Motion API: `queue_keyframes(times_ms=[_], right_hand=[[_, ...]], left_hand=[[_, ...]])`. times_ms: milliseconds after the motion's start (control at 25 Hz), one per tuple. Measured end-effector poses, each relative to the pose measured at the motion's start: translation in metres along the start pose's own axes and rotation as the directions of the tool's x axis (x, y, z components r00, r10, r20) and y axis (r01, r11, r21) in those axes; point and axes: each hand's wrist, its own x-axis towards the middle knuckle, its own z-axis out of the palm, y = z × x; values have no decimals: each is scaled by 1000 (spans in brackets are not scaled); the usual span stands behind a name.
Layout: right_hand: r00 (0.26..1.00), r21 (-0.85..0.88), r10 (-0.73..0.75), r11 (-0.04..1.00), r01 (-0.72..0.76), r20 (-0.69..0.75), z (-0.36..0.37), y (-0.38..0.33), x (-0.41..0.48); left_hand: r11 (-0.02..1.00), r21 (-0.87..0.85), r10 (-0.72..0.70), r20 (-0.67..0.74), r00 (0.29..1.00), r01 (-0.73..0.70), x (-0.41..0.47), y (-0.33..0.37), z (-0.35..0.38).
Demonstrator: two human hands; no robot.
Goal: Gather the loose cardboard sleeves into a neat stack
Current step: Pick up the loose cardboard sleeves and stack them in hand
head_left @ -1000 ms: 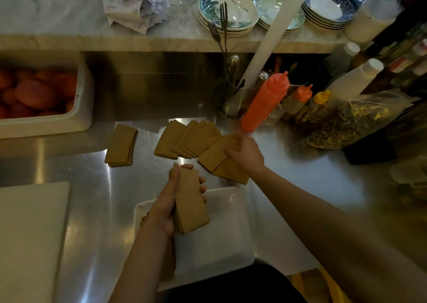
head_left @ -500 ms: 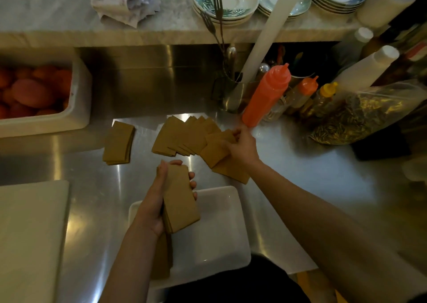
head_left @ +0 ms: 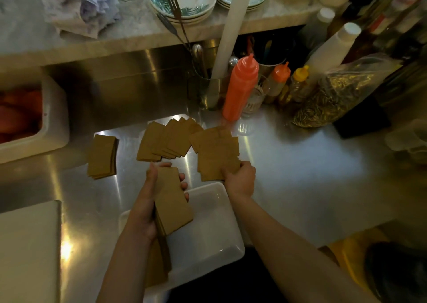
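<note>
Sleeves – brown cardboard, flat – sit in several groups on the steel counter [head_left: 300,168]. Left hand [head_left: 147,201] clamps a squared-up stack [head_left: 172,201] of them, thumb on the near-left edge, fingers [head_left: 184,187] curled round the far-right edge, stack held tilted above the white tray [head_left: 215,229]. More sleeves lie in the tray [head_left: 157,268] under the left forearm, partly hidden. Right hand [head_left: 240,178] pinches the near edge of a loose bunch [head_left: 217,150], fingers closed on it; can't tell if the bunch is lifted or resting on the counter. Fanned pile [head_left: 164,141] lies btwn the two hands' reach, just left of the right-hand bunch, edges overlapping. Separate small pile [head_left: 101,157] sits further left on the counter, apart from the fan, fairly squared.

Behind – orange squeeze bottle [head_left: 240,88] upright near the back wall, w/ two smaller bottles to its right and a clear bag [head_left: 332,97] of dried stuff beside them. White bin [head_left: 55,118] at far left holds red-orange items, too blurred to name. White board [head_left: 27,252] at near-left. Marble shelf [head_left: 138,32] above carries stacked patterned plates [head_left: 184,5] and a crumpled cloth [head_left: 78,9].
</note>
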Motion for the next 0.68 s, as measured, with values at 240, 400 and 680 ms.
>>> queue_keyframes(times_ms=[240,400,680], right_hand=[[1000,114,2,993,-2,4,-4,1,-2],[986,298,-109,952,67,128,-28,7,2],[975,130,-89,989,63,204,-21,-9,20]], left_hand=[[1000,7,9,-18,1000,-9,-9,0,-2],[1000,1,23,-19,1000,-23,-10,-1,-3],[999,12,38,-42,998,-38,-13,-5,2]])
